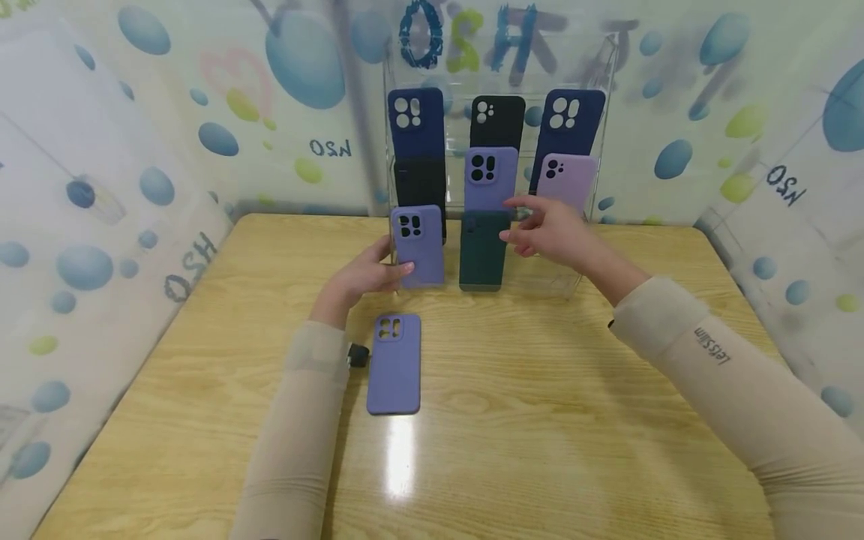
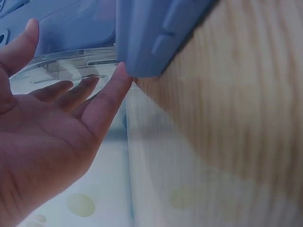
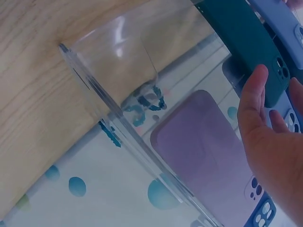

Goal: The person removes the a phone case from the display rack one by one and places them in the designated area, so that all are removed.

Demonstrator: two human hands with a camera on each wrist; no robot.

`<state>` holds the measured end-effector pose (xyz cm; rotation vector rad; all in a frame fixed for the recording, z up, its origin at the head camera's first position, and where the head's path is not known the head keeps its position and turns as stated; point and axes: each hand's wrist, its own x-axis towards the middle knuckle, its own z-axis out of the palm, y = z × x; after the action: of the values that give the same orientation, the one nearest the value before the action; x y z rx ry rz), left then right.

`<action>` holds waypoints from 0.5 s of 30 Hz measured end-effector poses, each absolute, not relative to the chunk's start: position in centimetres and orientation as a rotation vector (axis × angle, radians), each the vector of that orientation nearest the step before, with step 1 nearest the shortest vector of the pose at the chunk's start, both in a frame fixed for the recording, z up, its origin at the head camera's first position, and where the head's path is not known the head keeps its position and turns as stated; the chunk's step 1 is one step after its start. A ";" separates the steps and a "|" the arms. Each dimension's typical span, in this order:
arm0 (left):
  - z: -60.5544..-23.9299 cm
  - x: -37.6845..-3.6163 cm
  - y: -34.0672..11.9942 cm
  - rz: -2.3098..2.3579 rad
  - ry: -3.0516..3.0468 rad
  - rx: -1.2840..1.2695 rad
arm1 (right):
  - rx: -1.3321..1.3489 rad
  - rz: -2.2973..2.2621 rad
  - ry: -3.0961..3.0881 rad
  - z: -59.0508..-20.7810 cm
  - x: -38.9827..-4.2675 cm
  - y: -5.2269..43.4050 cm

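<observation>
A clear acrylic stand (image 1: 548, 280) at the table's far edge holds several phone cases in tiers. My left hand (image 1: 397, 270) touches a periwinkle case (image 1: 418, 246) standing upright on the lowest tier; in the left wrist view the left hand (image 2: 61, 123) has straight fingers, one fingertip against the periwinkle case (image 2: 151, 33). My right hand (image 1: 540, 229) hovers with spread fingers, holding nothing, before a purple case (image 1: 490, 178) and a lilac case (image 1: 568, 180). A dark green case (image 1: 484, 251) stands below it. Close to the right hand (image 3: 270, 137) are the dark green case (image 3: 241, 42) and the lilac case (image 3: 203, 146).
Another periwinkle case (image 1: 394, 363) lies flat on the wooden table (image 1: 540, 420) by my left forearm, next to a small black object (image 1: 358, 355). Navy and black cases fill the stand's upper tiers. Bubble-patterned walls enclose the table on three sides.
</observation>
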<state>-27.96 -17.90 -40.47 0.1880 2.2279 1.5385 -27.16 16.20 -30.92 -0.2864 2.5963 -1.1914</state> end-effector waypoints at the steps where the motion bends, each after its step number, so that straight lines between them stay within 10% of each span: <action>1: -40.5 -27.9 -17.9 1.540 2.226 0.187 | -0.286 -1.181 2.595 -31.1 -27.2 16.1; 15: -40.2 -27.7 -17.8 1.533 2.210 0.177 | -0.312 -1.182 2.627 -32.4 -26.4 15.9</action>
<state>-27.72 -17.77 -40.21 0.1766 2.2098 1.5330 -26.37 15.90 -32.35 -0.3121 2.6271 -1.1816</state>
